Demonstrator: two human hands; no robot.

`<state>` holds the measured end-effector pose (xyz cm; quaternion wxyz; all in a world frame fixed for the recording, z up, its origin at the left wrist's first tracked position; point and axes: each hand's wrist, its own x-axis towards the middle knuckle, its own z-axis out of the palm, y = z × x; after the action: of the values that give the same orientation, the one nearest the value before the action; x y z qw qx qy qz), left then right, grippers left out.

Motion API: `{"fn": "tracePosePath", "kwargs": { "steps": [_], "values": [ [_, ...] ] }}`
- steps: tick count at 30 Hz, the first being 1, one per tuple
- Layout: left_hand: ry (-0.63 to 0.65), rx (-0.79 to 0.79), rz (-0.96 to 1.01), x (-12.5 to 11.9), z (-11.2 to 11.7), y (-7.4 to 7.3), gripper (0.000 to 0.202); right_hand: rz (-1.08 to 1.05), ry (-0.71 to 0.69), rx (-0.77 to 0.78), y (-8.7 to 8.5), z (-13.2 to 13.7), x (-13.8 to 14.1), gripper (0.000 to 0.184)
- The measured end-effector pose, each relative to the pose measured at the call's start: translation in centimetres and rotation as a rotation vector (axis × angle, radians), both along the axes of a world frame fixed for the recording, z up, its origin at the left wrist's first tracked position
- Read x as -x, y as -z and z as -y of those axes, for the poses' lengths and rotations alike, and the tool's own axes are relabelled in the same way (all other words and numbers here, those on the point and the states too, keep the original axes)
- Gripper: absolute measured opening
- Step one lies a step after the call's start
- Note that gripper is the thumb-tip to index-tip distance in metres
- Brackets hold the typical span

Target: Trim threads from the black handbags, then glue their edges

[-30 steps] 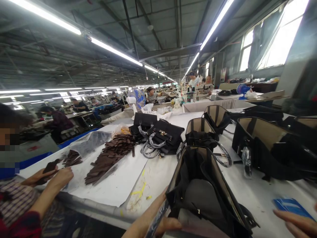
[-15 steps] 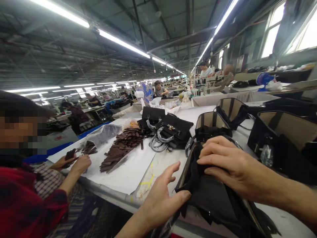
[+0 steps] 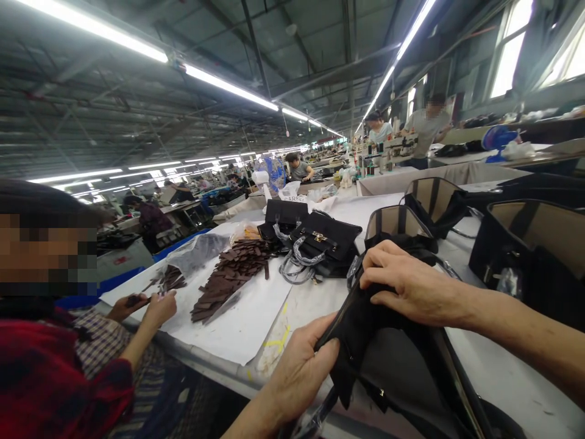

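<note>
A black handbag (image 3: 388, 366) with a tan lining lies open at the near edge of the white table (image 3: 503, 378). My left hand (image 3: 299, 372) grips the bag's near left edge, thumb on top of the black flap. My right hand (image 3: 409, 283) is closed over the top rim of the same bag, fingers curled down onto the black fabric. Both forearms reach in from the bottom and right of the view.
Several more black handbags (image 3: 326, 241) stand further along the table, some open with tan lining (image 3: 530, 228). A pile of dark brown leather strips (image 3: 233, 271) lies on white paper. A person on my left, in a plaid sleeve (image 3: 68, 366), handles small pieces there. Other workers sit far off.
My left hand has closed from spread fingers onto the bag's edge. My right hand shifted slightly left along the rim, and the bag's edge is folded up between both hands.
</note>
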<state>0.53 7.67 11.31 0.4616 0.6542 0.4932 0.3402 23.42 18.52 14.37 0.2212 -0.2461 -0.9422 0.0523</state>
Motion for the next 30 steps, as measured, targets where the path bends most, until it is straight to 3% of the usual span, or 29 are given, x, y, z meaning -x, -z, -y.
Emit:
{"fn": "tracePosePath", "kwargs": {
  "steps": [4,6,13,18,21,30],
  "values": [
    [0.064,0.052,0.035,0.5,-0.8,-0.4,0.043,0.028,-0.031,0.01,-0.1,-0.2,0.6,0.007],
    [0.077,0.078,0.079,0.9,-1.5,-0.2,0.043,0.042,-0.031,-0.006,0.0,-0.3,0.7,0.011],
    [0.006,0.151,0.362,1.9,-3.5,2.3,0.044,0.035,-0.029,0.041,0.9,-1.0,0.5,0.028],
    [-0.01,0.153,0.464,1.5,-3.6,2.8,0.045,0.044,0.052,0.045,1.0,-1.1,1.1,0.024],
    [-0.026,0.149,0.457,1.4,-3.6,2.7,0.046,0.058,0.062,0.049,1.1,-1.1,1.6,0.016],
    [-0.066,0.075,0.273,0.9,-4.2,2.8,0.046,0.048,0.209,0.071,1.1,-0.8,2.7,0.02]
  ]
}}
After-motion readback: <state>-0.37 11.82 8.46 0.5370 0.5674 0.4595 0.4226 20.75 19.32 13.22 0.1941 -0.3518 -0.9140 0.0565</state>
